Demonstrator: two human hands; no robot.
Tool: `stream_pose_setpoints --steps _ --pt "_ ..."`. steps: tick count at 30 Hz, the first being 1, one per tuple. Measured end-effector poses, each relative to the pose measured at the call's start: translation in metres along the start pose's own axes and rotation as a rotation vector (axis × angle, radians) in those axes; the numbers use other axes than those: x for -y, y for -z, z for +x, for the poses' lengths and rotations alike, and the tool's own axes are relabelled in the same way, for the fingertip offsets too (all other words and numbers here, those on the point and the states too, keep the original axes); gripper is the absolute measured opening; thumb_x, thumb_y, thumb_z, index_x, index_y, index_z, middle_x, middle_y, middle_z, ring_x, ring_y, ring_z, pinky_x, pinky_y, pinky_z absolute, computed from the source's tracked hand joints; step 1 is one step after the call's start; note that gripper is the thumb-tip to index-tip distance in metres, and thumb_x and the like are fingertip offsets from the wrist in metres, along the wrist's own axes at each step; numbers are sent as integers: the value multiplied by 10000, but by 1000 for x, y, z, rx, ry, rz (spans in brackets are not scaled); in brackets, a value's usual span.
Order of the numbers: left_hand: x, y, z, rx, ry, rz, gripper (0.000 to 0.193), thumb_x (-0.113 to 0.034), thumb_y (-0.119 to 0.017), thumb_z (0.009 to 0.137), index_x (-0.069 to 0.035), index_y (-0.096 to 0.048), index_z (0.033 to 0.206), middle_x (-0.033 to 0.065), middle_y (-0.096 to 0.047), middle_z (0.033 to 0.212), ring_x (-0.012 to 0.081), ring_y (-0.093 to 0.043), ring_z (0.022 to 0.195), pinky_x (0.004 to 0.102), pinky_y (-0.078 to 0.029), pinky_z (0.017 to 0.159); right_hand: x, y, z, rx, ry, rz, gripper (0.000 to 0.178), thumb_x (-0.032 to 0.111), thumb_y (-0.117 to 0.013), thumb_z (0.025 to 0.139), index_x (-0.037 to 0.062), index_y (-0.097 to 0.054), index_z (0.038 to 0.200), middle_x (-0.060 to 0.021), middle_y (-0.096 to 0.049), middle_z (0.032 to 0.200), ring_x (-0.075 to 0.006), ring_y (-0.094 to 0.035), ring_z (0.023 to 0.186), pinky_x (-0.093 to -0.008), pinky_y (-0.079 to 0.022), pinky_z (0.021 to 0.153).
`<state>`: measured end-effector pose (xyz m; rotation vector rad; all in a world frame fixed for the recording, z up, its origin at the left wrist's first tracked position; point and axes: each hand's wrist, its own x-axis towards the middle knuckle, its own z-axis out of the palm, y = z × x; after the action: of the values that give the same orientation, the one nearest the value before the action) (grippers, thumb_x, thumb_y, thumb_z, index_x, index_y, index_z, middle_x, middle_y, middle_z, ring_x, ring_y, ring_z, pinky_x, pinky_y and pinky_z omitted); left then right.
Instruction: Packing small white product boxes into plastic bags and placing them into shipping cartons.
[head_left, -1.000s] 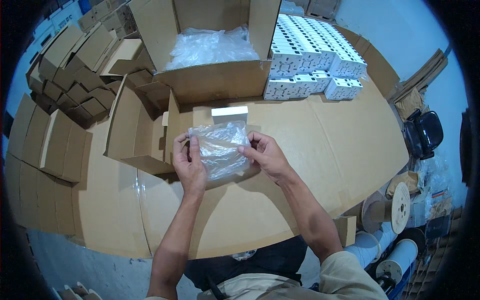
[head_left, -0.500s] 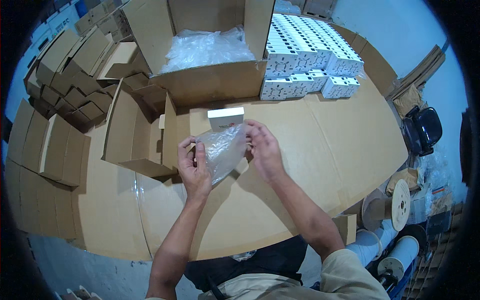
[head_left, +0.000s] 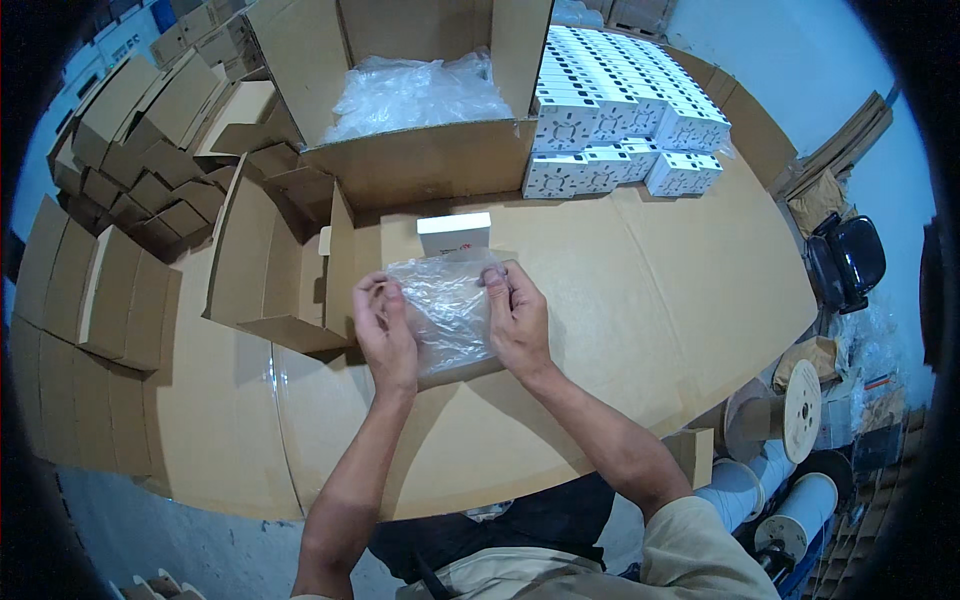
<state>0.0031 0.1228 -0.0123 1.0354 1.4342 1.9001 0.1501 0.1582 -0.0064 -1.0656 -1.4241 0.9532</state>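
A clear plastic bag (head_left: 448, 315) is stretched between my two hands above the cardboard-covered table. My left hand (head_left: 386, 330) pinches its left edge, fingers curled. On the opposite edge my right hand (head_left: 518, 315) grips it between thumb and fingers. Just beyond the bag stands a small white box (head_left: 454, 233) with a small red mark, its lower part hidden by the bag. To the left of my left hand, an open brown carton (head_left: 290, 270) rests on the table, with a pale thing partly visible inside.
Behind stands a large open carton (head_left: 430, 160) heaped with clear plastic bags (head_left: 415, 100). Stacked white faceplate-like pieces (head_left: 620, 110) fill the back right. Folded brown cartons (head_left: 110, 300) crowd the left. Cable spools (head_left: 800, 410) and a black chair (head_left: 850, 260) are beyond the table's right edge.
My right hand has turned and taken hold of the bag's right edge. The bag has spread flatter and wider between my hands. My left hand has barely moved.
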Motion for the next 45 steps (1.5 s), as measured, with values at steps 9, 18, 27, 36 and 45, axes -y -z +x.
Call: stream_pose_setpoints --steps 9,18,27,36,45 --pt "-8 1 -3 68 77 93 251 -239 -543 1067 -7 -606 994 1 -613 856 52 -532 766 232 -454 668 -9 11 13 18 -179 348 214 226 -559 1060 38 -617 977 39 -591 826 -28 -492 707 -209 -430 617" --pt "-13 -7 -5 92 82 -16 203 -213 -632 1024 -12 -628 1056 21 -626 885 61 -575 813 234 -484 690 -3 9 8 229 -206 185 226 210 -599 1036 2 -689 1036 -2 -663 827 -39 -576 752 -235 -476 650" --pt "-1 6 10 -18 125 -116 237 -242 -555 1067 -25 -638 1021 -17 -609 860 47 -501 772 218 -441 716 -5 3 5 184 -91 45 256 208 -595 1033 -16 -703 974 11 -642 769 -46 -547 698 -254 -464 623" --pt "-12 10 5 125 48 65 157 -178 -576 1052 -37 -596 1118 -5 -624 854 20 -482 727 206 -390 638 -5 8 16 -6 -260 560 245 259 -643 1018 23 -709 1013 -5 -653 776 -65 -584 703 -241 -483 615" --pt "-6 8 9 32 -29 2 178 -149 -571 1046 -35 -548 1181 2 -615 853 37 -513 756 203 -392 646 -6 -1 1 111 -204 70 241 219 -616 1025 -4 -657 947 -35 -673 809 -68 -585 721 -270 -486 621"
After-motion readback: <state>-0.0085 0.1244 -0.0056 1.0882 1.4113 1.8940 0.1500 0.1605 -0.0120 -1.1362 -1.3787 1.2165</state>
